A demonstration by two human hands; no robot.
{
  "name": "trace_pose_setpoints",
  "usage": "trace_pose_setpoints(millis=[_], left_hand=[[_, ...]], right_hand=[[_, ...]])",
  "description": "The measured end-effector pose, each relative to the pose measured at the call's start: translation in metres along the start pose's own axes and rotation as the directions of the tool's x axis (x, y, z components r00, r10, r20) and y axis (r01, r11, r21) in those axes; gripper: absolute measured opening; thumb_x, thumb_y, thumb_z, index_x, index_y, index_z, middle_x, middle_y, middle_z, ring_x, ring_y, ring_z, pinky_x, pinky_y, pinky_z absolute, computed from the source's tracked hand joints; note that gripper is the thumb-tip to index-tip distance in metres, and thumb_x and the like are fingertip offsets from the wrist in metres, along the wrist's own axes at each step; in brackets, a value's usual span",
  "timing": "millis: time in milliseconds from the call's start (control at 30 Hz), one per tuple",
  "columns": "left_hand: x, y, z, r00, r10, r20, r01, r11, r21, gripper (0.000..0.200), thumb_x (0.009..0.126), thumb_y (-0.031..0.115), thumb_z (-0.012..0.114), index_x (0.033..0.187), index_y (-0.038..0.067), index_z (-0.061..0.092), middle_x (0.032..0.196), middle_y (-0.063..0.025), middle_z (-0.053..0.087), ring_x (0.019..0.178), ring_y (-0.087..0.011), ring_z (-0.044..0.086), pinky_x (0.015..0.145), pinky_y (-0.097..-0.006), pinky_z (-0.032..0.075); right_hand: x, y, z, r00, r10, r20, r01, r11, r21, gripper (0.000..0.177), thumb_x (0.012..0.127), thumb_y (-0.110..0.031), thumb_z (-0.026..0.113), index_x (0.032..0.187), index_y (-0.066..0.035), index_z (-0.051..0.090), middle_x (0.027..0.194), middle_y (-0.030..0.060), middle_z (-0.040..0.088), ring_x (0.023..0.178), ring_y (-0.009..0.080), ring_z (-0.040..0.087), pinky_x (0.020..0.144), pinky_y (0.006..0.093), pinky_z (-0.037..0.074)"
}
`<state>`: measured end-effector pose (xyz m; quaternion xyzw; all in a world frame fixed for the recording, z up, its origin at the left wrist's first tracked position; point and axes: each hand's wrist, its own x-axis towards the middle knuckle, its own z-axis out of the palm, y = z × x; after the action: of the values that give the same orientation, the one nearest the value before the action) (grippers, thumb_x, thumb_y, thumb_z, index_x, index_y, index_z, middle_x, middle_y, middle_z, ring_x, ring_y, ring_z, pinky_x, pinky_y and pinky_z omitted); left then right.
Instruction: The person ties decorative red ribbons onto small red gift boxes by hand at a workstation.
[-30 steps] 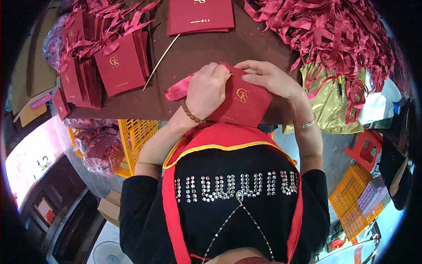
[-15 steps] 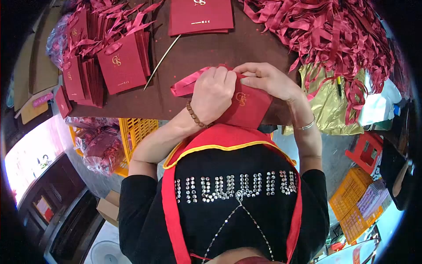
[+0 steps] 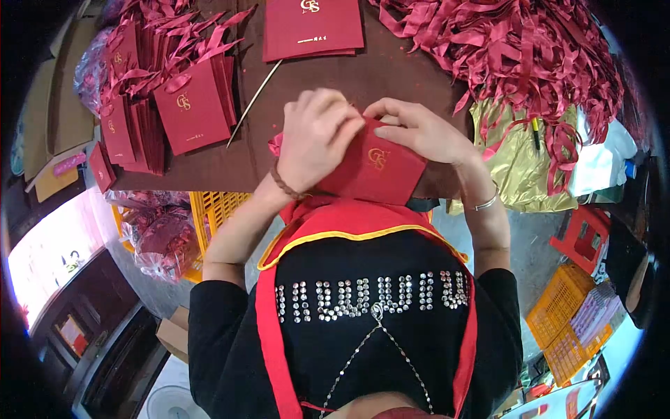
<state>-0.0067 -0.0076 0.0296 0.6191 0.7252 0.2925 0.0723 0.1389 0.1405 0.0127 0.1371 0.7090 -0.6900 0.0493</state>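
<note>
A dark red paper bag (image 3: 377, 171) with a gold logo lies at the near edge of the brown table (image 3: 328, 84), held by both hands. My left hand (image 3: 315, 136), with a bead bracelet at the wrist, covers the bag's left top corner and most of a red ribbon (image 3: 273, 144) there. My right hand (image 3: 417, 127) pinches the bag's top edge from the right. A silver bangle sits on my right wrist.
A stack of finished red bags with ribbon handles (image 3: 167, 91) stands at the left. Another flat bag (image 3: 312, 28) lies at the far middle, a thin white stick (image 3: 255, 101) beside it. A heap of loose red ribbons (image 3: 516, 56) fills the right. Yellow crates (image 3: 220, 209) sit below.
My left hand moved up and slightly left over the bag's top corner, hiding most of the ribbon loop that stuck out before. The bag shifted a little farther onto the table.
</note>
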Motion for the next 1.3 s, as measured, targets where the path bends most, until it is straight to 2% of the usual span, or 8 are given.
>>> trace_pose_setpoints(millis=[133,267,333,600,733,1000,1200,1300], left_hand=[[0.018,-0.029,-0.004,0.992,-0.100,0.070,0.116,0.958,-0.263,0.013,0.083,0.021,0.059,0.082,0.010,0.066,0.093,-0.0025,0.062,0.089,-0.0242,0.055,0.079,-0.0367,0.040],[0.037,-0.053,0.000,0.815,-0.004,0.580,0.314,0.843,-0.437,0.022,0.083,0.023,0.052,0.090,0.011,0.069,0.099,-0.0047,0.063,0.104,-0.0253,0.052,0.091,-0.0345,0.037],[0.046,-0.054,-0.007,0.798,0.240,0.553,-0.037,0.935,-0.353,0.024,0.082,0.019,0.050,0.083,-0.001,0.064,0.094,-0.0139,0.063,0.090,-0.0286,0.056,0.083,-0.0378,0.043],[0.080,-0.061,0.000,0.248,0.351,0.903,0.420,0.801,-0.426,0.031,0.075,0.019,0.056,0.096,-0.002,0.064,0.086,-0.0049,0.064,0.076,-0.0118,0.054,0.071,-0.0267,0.042],[0.076,-0.055,0.008,0.247,0.261,0.933,0.699,0.619,-0.358,0.030,0.067,0.009,0.057,0.093,-0.003,0.065,0.083,-0.0019,0.064,0.076,-0.0097,0.056,0.070,-0.0248,0.043],[0.076,-0.055,0.018,0.342,0.209,0.916,0.504,0.782,-0.367,0.024,0.076,0.015,0.057,0.088,-0.005,0.062,0.110,-0.0125,0.056,0.100,-0.0180,0.051,0.087,-0.0276,0.038],[0.083,-0.066,0.019,0.713,0.164,0.682,0.474,0.603,-0.641,0.018,0.087,0.018,0.058,0.090,0.001,0.062,0.103,-0.0069,0.059,0.099,-0.0136,0.051,0.087,-0.0267,0.039],[0.076,-0.061,0.010,0.659,-0.038,0.751,0.680,0.457,-0.574,0.018,0.090,0.023,0.055,0.096,0.006,0.061,0.096,0.0016,0.060,0.087,-0.0062,0.052,0.074,-0.0222,0.041]], right_hand=[[-0.001,-0.020,0.005,0.999,0.042,0.013,-0.039,0.989,-0.145,0.023,0.088,-0.011,0.055,0.109,-0.002,0.052,0.086,0.0072,0.065,0.083,0.0108,0.059,0.076,0.0262,0.045],[-0.004,-0.025,0.011,0.985,-0.172,-0.019,0.156,0.932,-0.327,0.018,0.086,-0.013,0.058,0.099,-0.001,0.051,0.086,0.0165,0.066,0.081,0.0291,0.065,0.070,0.0348,0.047],[-0.004,-0.025,0.015,0.986,-0.161,-0.041,0.128,0.894,-0.430,0.019,0.085,-0.013,0.059,0.098,-0.001,0.051,0.085,0.0166,0.066,0.082,0.0296,0.065,0.068,0.0367,0.048],[-0.005,-0.033,0.018,0.976,-0.216,-0.001,0.203,0.915,-0.349,0.017,0.085,-0.011,0.060,0.098,-0.001,0.055,0.086,0.0170,0.067,0.080,0.0294,0.066,0.068,0.0334,0.049],[-0.005,-0.031,0.015,0.992,-0.127,-0.008,0.117,0.939,-0.323,0.019,0.085,-0.011,0.060,0.101,0.000,0.058,0.088,0.0158,0.068,0.079,0.0253,0.067,0.068,0.0311,0.049],[0.001,-0.022,0.008,0.991,-0.124,0.050,0.132,0.966,-0.223,0.025,0.085,-0.012,0.060,0.107,-0.001,0.060,0.089,0.0161,0.068,0.079,0.0214,0.067,0.069,0.0297,0.049],[0.002,-0.021,0.008,0.976,-0.209,0.058,0.217,0.945,-0.245,0.026,0.086,-0.008,0.058,0.111,-0.001,0.059,0.085,0.0145,0.068,0.073,0.0162,0.065,0.067,0.0277,0.048],[0.001,-0.020,0.005,0.981,-0.193,0.026,0.194,0.953,-0.231,0.028,0.085,-0.007,0.058,0.113,-0.001,0.058,0.088,0.0139,0.068,0.072,0.0167,0.064,0.067,0.0268,0.048]])
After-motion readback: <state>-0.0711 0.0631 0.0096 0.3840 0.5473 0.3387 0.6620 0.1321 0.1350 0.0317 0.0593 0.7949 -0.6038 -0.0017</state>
